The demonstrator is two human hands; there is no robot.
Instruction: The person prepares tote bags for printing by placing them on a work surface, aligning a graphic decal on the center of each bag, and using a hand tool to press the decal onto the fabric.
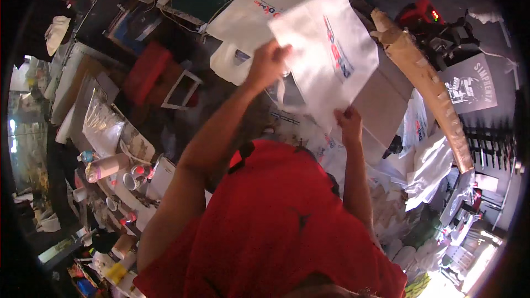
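A white fabric bag (309, 44) with red and blue print is held up in front of me, slightly right of centre. My left hand (268, 60) grips its left side with fingers curled at the edge, and a white strap hangs beside that hand. My right hand (348, 118) pinches the bag at its lower right. Behind it, another white printed bag (243, 16) with a cut-out handle lies on top.
A red object (144, 72) and a white frame (182, 91) sit at left, above bottles (107, 165) and cups. Cardboard (419, 77) runs down the right beside a red-and-black machine (419, 16). Plastic sheets (428, 171) and papers are piled below it.
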